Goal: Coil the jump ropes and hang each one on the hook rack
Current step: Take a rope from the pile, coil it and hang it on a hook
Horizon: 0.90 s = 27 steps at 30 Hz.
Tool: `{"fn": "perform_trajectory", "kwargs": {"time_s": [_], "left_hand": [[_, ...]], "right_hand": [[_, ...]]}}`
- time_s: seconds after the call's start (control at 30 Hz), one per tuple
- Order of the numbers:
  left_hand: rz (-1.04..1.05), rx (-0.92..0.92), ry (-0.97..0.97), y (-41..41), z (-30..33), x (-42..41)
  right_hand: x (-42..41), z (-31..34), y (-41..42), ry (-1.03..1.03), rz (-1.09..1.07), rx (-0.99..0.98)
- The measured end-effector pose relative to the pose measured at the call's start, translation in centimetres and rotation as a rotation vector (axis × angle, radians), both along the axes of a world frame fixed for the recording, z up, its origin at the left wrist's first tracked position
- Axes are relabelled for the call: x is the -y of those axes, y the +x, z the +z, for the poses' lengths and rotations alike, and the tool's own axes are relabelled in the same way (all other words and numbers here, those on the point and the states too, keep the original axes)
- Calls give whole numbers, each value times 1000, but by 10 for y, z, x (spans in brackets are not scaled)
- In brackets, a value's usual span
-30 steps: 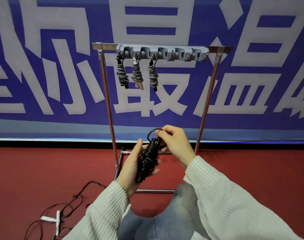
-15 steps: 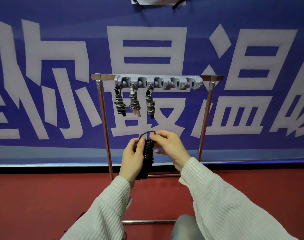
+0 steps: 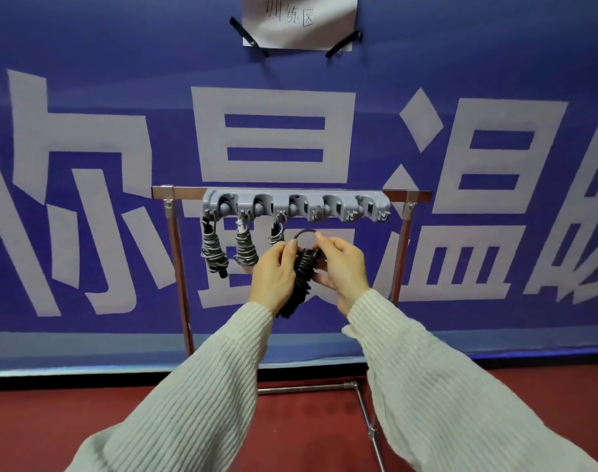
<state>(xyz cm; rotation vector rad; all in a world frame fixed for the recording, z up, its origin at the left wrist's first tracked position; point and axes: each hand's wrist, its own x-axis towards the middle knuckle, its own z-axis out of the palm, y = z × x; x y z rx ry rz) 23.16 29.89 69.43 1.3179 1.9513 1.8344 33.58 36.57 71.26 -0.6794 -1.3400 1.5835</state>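
Now both hands, left hand [image 3: 273, 272] and right hand [image 3: 341, 267], are closing their fingers around the coiled black rope [image 3: 302, 270] at frame centre; its loop [image 3: 304, 233] probably needs lifting onto a free hook on the hook rack [image 3: 328, 207].

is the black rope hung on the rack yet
Not yet: the coiled black jump rope is held in both hands, its loop below the grey plastic hook rack.

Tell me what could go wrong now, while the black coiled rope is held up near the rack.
The loop on the black jump rope is small, so it might miss a free hook. The left hand is close to the third hung rope and could knock it off.
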Motion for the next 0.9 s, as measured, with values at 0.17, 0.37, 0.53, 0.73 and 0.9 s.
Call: {"fn": "perform_trajectory", "kwargs": {"time_s": [0.17, 0.37, 0.53, 0.73, 0.9], "left_hand": [[-33, -17, -47, -17, 28, -53], [-77, 112, -81, -33, 42, -100], [-87, 197, -115, -52, 33, -116], [-96, 63, -150, -52, 12, -116], [-30, 21, -143, -45, -6, -120]], "right_hand": [[-50, 17, -14, -19, -50, -17], [-99, 31, -29, 17, -97, 56], [-121, 29, -46, 16, -58, 118], [-129, -2, -49, 15, -61, 183], [-124, -17, -50, 111, -94, 175]]}}
